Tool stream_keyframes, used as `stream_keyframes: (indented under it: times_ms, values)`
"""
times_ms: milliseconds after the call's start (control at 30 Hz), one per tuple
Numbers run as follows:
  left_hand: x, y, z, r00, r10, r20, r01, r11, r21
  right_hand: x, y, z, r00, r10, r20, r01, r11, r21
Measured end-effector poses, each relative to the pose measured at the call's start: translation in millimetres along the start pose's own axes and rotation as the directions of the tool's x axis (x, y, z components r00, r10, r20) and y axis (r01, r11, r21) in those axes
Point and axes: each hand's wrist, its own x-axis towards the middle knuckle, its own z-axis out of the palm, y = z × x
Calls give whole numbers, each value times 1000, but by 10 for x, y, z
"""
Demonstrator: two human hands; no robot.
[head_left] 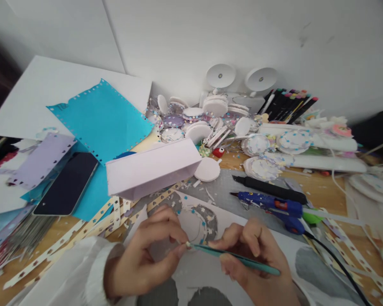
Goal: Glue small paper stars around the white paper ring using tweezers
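My right hand (258, 259) is closed around a pair of teal tweezers (242, 260), slanting up toward the left. At their tip sits a tiny pale piece (188, 244), too small to name exactly. The thumb and index finger of my left hand (150, 250) pinch together at that same piece. Just behind both hands lies a round white disc (193, 224), ringed with small blue and pale cut-outs and partly covered by my fingers. Under it is a white paper sheet (198, 272) with round holes, through which a grey mat shows.
A blue glue gun (268, 204) and a black cutter (271, 189) lie at right. Behind my hands stands a pale lilac box (153, 168). Stacked white discs (198, 131), markers (287, 106), turquoise paper (102, 123), a phone (68, 185) and punched paper strips (95, 225) surround the area.
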Motion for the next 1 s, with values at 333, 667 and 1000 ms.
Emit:
stream_keyframes:
  times_ms: [333, 667, 1000]
  values:
    - [10, 31, -49, 999, -28, 33, 27, 999, 33, 69, 33, -48, 996, -77, -35, 77, 997, 4]
    - [38, 13, -32, 991, 89, 102, -109, 973, 203, 161, -288, -227, 942, -278, -188, 253, 956, -146]
    - [25, 100, -53, 990, 114, 81, -132, 954, 269, -143, -706, -302, 835, -449, -318, 305, 858, -412]
